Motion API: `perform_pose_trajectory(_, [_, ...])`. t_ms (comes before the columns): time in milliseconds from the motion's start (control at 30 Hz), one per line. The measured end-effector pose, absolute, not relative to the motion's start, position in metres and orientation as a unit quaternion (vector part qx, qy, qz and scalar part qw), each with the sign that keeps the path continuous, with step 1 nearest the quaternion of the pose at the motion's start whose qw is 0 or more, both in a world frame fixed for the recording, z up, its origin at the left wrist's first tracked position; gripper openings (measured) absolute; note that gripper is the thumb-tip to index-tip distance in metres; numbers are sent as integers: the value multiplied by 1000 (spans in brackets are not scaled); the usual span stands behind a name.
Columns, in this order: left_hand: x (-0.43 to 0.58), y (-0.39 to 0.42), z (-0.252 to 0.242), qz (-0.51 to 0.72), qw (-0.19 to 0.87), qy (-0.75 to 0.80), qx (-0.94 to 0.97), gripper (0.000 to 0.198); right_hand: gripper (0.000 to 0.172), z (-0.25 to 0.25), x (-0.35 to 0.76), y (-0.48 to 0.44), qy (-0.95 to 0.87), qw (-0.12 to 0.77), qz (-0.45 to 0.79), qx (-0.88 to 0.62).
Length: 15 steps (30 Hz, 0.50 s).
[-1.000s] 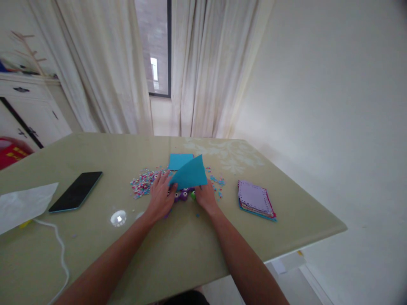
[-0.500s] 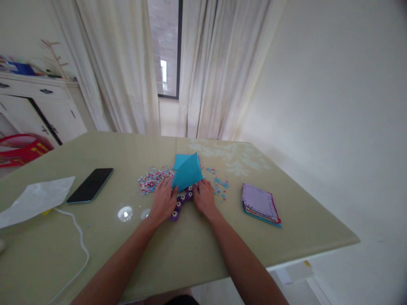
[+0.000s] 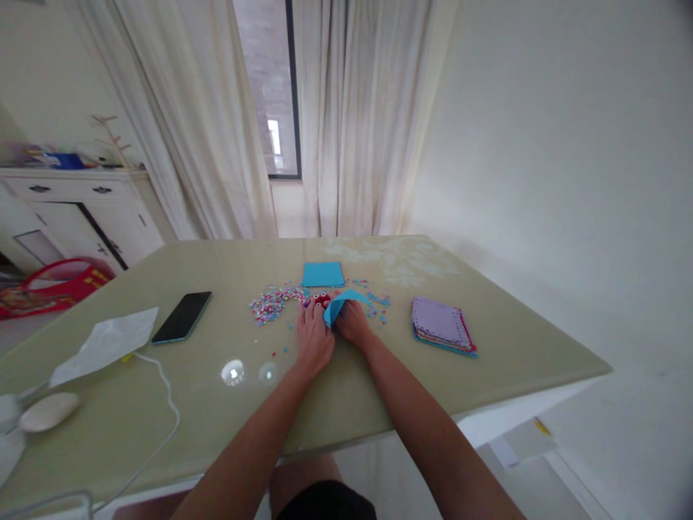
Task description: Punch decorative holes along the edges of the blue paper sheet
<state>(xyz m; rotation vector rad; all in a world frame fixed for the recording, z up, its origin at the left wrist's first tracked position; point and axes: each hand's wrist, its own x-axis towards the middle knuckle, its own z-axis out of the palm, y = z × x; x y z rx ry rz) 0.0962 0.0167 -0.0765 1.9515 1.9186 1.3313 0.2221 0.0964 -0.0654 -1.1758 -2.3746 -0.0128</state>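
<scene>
Both hands rest on the table around a curled blue paper sheet (image 3: 340,301). My left hand (image 3: 312,338) lies palm down just left of the sheet, fingers together over something I cannot make out. My right hand (image 3: 353,323) is closed on the sheet's right side. A small red punch (image 3: 320,298) with eyes peeks out just beyond the fingers. Behind them lies a flat blue paper stack (image 3: 323,274). Colourful paper confetti (image 3: 273,302) is scattered to the left and right of the hands.
A pile of punched coloured sheets (image 3: 441,326) lies to the right. A black phone (image 3: 182,316), a white tissue (image 3: 106,343), a white cable (image 3: 165,415) and a pale oval object (image 3: 48,411) sit at the left. The table's right edge (image 3: 541,393) is close.
The blue sheet, held up as a tall fold before, is now pressed low and curled between the hands. The purple punches are hidden. The camera view has shifted.
</scene>
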Motion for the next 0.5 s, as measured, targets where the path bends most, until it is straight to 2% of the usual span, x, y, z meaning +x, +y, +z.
perform_pose_trajectory(133, [94,26,-75,463,61,632,619,43,29,-68,223,97,-853,257,22,-454])
perform_pose_trajectory(233, [94,32,-75,478,82,646,590,47,30,-69,223,99,-833,274,35,-479])
perform_pose_trajectory(367, [91,39,-73,495,124,640,575,41,30,-67,224,98,-830,289,56,-474])
perform_pose_trajectory(500, [78,42,-69,528,161,637,538,43,38,-61,224,93,-829,298,77,-467])
